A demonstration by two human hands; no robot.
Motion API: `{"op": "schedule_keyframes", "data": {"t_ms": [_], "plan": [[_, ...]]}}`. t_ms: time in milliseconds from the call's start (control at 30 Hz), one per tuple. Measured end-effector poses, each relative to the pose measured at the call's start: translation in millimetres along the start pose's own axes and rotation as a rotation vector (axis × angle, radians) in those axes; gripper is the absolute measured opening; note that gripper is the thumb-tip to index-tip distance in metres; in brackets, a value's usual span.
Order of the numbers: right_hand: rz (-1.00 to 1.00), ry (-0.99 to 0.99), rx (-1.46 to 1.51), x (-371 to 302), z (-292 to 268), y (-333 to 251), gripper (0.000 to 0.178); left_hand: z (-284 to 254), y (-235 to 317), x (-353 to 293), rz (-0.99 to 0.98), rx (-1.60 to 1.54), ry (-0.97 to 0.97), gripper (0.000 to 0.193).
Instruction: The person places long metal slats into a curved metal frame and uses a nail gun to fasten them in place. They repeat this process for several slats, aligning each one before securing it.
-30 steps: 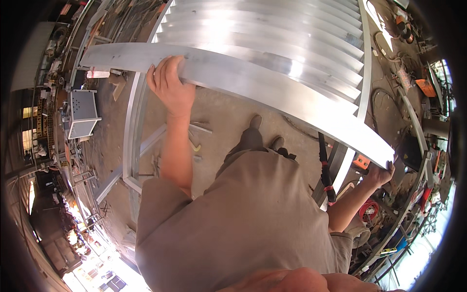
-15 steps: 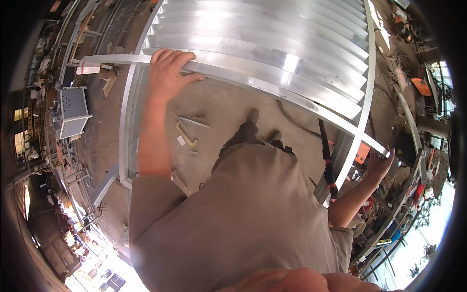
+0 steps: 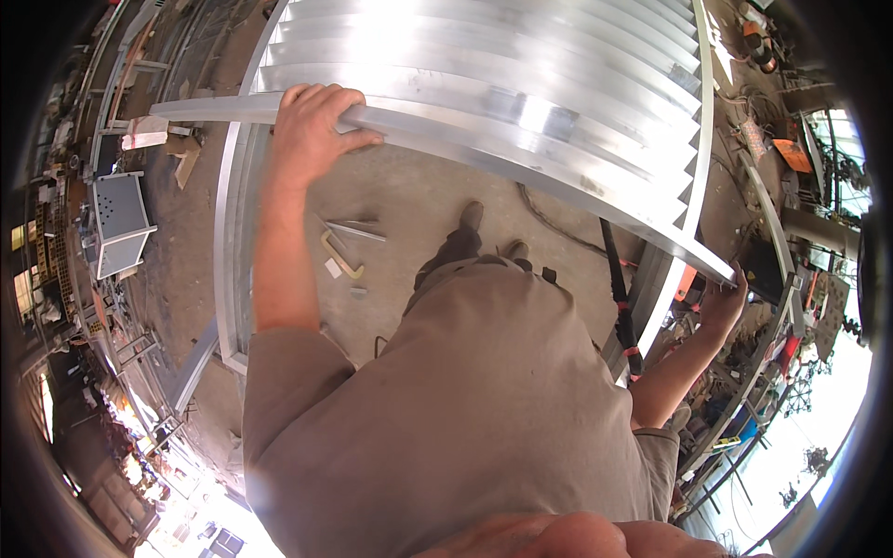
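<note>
A long silvery metal bar (image 3: 521, 181) lies across the front of a metal frame, over its left side rail (image 3: 226, 200) and right side rail (image 3: 702, 121). My left hand (image 3: 312, 135) is wrapped over the bar near the left rail, thumb on the near side. Past the right rail, my right hand (image 3: 724, 302) holds the bar's right end from below and behind; its fingers show only in part. Just beyond the bar, a row of shiny metal slats (image 3: 465, 70) spans the frame. The bar's left end sticks out past the left rail.
A yellowish C-shaped tool (image 3: 346, 256) and thin metal strips (image 3: 358, 232) lie on the floor inside the frame. A black strap-like length (image 3: 621, 298) hangs beside the right rail. To the left stands a grey metal box (image 3: 123, 223); clutter and cables fill the right.
The bar has turned slightly, so more of its broad face shows. My right hand's fingers have drawn in around its end. My left hand keeps its grip as the whole view shifts a little.
</note>
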State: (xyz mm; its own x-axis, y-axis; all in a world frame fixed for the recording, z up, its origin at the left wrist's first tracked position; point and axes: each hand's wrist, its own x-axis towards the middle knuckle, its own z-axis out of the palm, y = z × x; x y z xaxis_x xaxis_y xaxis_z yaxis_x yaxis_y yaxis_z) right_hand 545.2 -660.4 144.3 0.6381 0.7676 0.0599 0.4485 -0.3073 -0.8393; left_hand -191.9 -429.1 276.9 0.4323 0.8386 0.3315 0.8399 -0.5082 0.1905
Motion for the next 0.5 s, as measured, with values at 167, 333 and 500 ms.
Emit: {"op": "schedule_keyframes", "data": {"t_ms": [167,333,500], "plan": [[0.275,0.000,0.294,6.8,3.9,-21.6,0.040,-1.9,-6.7,7.3,-0.037,-0.011,-0.121,0.059],[0.584,0.127,-0.016,24.9,19.5,-19.0,0.069,-13.6,11.8,17.8,-0.102,-0.011,-0.457,0.100],[0.645,-0.023,-0.340,48.6,18.4,0.2,0.092,-10.7,30.8,11.1,-0.059,-0.012,-0.780,0.119]]}}
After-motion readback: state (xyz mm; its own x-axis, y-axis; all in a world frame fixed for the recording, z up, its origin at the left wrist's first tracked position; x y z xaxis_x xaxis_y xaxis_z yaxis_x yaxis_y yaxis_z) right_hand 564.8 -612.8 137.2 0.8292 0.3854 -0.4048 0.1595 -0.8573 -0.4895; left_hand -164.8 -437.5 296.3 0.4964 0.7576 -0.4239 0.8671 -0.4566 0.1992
